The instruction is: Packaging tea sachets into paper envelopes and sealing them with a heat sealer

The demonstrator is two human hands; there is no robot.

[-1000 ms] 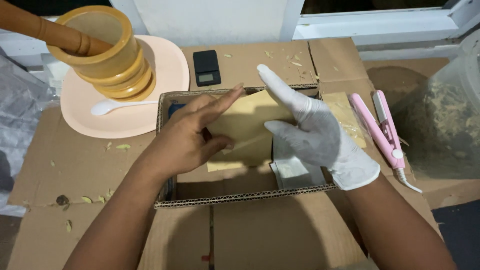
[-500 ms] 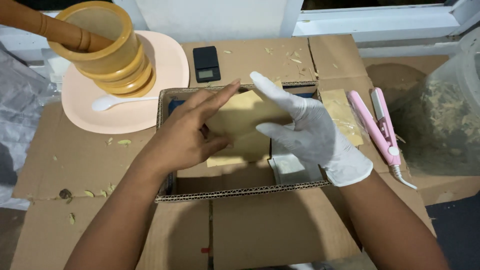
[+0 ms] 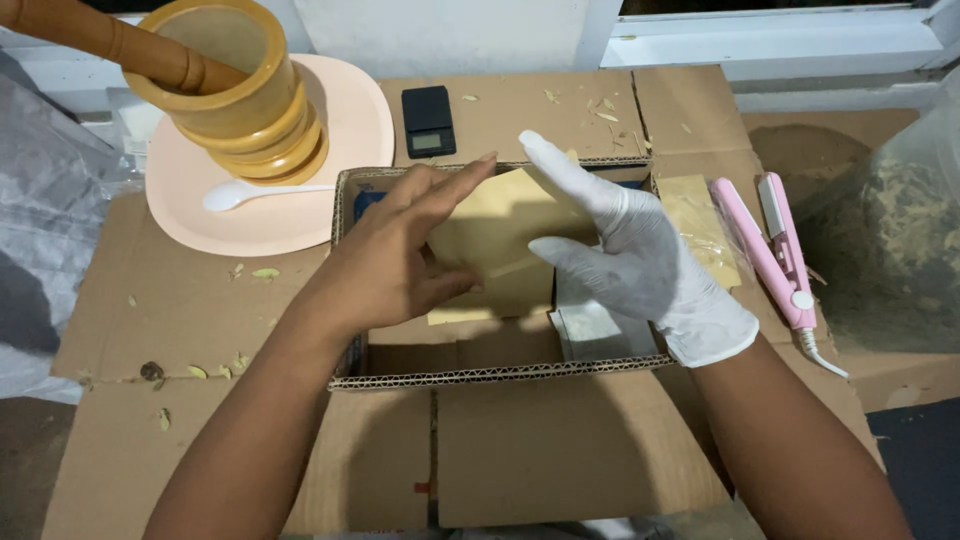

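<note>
A flat tan paper pouch (image 3: 505, 235) stands tilted inside a shallow open cardboard box (image 3: 500, 375). My bare left hand (image 3: 395, 260) presses flat against the pouch's left side, fingers straight and pointing up-right. My right hand (image 3: 625, 255), in a white glove, holds the pouch's right edge, index finger stretched along the top. More flat packets lie in the box below the pouch, partly hidden by my hands.
A wooden mortar (image 3: 235, 95) with a pestle (image 3: 110, 40) stands on a pink plate (image 3: 340, 170) with a white spoon (image 3: 250, 192). Behind the box sits a small black scale (image 3: 428, 120). At right lie a pink sealing iron (image 3: 770, 245) and a clear bag of dried herbs (image 3: 885, 230).
Both hands stay on the pouch and have shifted only a little; the gloved index finger has tilted further to the left.
</note>
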